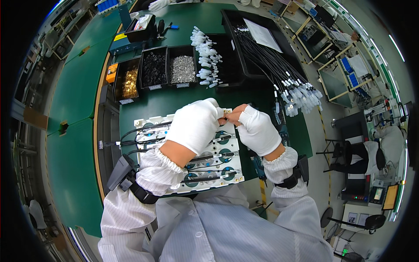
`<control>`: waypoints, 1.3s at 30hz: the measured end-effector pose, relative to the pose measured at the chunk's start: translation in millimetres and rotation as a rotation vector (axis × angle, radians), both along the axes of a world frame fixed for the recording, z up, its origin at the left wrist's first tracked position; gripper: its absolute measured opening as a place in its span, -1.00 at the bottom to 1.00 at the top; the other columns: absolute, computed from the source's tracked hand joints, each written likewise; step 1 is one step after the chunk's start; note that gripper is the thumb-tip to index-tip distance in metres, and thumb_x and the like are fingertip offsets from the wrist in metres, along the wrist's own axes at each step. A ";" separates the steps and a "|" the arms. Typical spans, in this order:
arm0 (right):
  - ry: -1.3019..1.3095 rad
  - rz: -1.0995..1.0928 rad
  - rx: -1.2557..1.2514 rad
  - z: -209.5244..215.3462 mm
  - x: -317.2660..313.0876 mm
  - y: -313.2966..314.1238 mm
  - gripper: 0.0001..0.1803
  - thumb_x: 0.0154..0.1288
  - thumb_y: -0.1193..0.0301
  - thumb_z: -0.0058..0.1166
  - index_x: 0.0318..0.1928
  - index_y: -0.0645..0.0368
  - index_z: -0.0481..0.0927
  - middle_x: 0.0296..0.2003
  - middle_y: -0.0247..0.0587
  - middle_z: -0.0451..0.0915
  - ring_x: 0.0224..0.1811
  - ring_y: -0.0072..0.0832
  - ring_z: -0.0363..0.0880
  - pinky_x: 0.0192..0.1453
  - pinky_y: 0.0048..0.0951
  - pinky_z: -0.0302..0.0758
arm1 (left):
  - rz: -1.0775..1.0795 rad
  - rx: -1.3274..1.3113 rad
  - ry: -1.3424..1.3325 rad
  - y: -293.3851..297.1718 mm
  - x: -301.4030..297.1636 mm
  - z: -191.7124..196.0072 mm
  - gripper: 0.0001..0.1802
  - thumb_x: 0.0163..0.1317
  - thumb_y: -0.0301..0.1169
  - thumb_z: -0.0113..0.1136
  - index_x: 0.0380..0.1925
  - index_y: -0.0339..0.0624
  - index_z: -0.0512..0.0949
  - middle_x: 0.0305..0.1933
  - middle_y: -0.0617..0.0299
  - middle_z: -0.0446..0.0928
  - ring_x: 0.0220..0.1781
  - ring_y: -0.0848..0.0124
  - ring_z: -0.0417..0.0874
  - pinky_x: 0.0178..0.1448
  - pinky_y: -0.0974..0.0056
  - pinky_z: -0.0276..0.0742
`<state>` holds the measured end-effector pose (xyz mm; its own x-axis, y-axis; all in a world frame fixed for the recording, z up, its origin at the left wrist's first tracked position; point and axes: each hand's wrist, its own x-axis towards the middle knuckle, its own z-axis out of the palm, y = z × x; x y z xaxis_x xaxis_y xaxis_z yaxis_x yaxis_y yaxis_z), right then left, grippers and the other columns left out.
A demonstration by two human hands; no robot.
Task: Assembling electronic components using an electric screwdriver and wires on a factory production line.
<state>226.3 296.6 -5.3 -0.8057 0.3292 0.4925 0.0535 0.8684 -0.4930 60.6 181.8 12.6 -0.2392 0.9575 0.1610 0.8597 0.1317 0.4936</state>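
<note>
A white plate (233, 159) with green round recesses and black cables lies in front of me on the green table. Over its far right corner my two hands meet, fingertips close together. My left hand (194, 124), in a white fingerless glove, reaches across the plate with its fingers pinched. From the right comes my right hand (259, 131), gloved the same way, thumb and fingers also pressed together. Whatever sits between the fingertips is too small and covered to make out. Several black cables (209, 158) run across the plate, some leaving its left side to a bundled end (109, 144).
Beyond the plate stand black bins of brass-coloured parts (130, 83), black parts (153, 67) and silver parts (182, 69). White-capped pieces (207, 56) lie beside them. A large black tray (231, 26) holds cables with clear-capped ends (301, 96). Power tools (258, 166) lie at the right.
</note>
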 end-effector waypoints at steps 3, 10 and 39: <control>-0.065 -0.042 0.002 2.1 -3.3 0.2 -0.79 0.13 0.71 0.24 -0.21 0.26 0.68 -0.31 -0.12 0.65 -0.32 -0.24 0.70 -0.24 -0.37 0.63 | 0.001 -0.006 0.032 -2.7 1.5 4.0 -0.84 0.20 -0.28 0.36 -0.32 -0.09 0.77 -0.25 0.20 0.64 -0.25 0.11 0.70 -0.14 0.11 0.63; -0.047 -0.059 -0.279 0.4 -6.2 -0.5 -0.85 0.22 0.57 0.32 -0.30 0.29 0.56 -0.41 -0.15 0.59 -0.44 -0.33 0.65 -0.34 -0.38 0.56 | -0.027 0.015 0.030 -3.1 -0.7 4.8 -0.83 0.19 -0.27 0.37 -0.34 -0.10 0.76 -0.26 0.19 0.64 -0.25 0.11 0.70 -0.15 0.11 0.62; -0.788 -0.679 -0.383 -71.7 97.9 -61.1 -0.46 0.22 0.13 0.34 -0.02 0.31 0.51 -0.18 0.07 0.68 -0.22 -0.05 0.74 -0.08 -0.18 0.64 | -0.047 0.192 0.175 -5.0 -0.5 -3.0 -0.92 0.11 -0.47 0.28 -0.40 -0.14 0.73 -0.23 0.20 0.54 -0.04 0.20 0.56 0.00 0.15 0.52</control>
